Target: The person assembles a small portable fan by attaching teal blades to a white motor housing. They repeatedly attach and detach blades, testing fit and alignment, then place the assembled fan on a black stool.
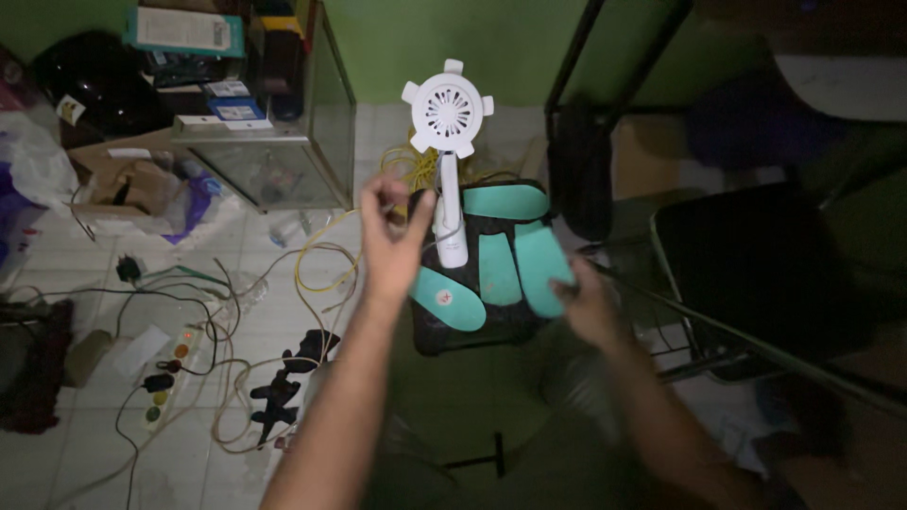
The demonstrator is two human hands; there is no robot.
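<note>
Both forearms run out of the bottom edge. The right hand (584, 300) is motion-blurred, its fingertips indistinct against a teal blade (540, 269). The left hand (392, 238) covers part of the white fan's stem (451, 212) (its grip cannot be made out). The dark chair (756, 255) sinks into shadow, cut by the right edge; the black helmet (90, 80) shows little detail.

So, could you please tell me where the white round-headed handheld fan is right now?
The white handheld fan stands upright at centre, beside the left hand, above the teal blades.
</note>
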